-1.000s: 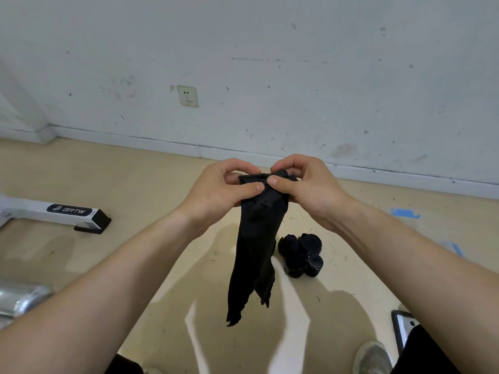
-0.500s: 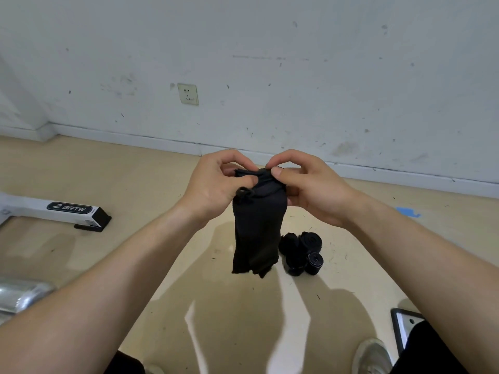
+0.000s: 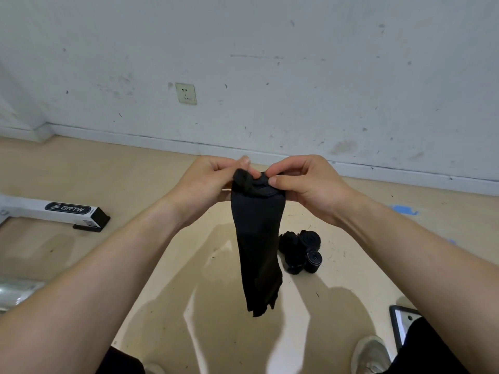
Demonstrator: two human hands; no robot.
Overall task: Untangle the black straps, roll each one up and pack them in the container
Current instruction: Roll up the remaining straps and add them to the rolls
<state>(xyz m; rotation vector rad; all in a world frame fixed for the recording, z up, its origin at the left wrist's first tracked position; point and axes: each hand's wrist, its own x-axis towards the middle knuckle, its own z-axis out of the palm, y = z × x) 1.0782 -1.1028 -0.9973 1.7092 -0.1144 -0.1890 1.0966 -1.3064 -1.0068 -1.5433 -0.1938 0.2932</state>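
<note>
- We see the left hand (image 3: 210,184) pinching the top of the black strap (image 3: 256,238), with its fingers curled round the bunched edge.
- The right hand (image 3: 307,184) pinches the same top edge just beside it, thumb on the front.
- The strap hangs straight down between our forearms, clear of the floor (image 3: 108,171).
- Behind it we see rolled straps (image 3: 301,251) heaped together on the floor.

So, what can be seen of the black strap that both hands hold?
The black strap looks like matte fabric, a wide flat band. Its top end is bunched, pinched by the left hand and right hand. The rest hangs down in the air; its lower end is uneven.
</note>
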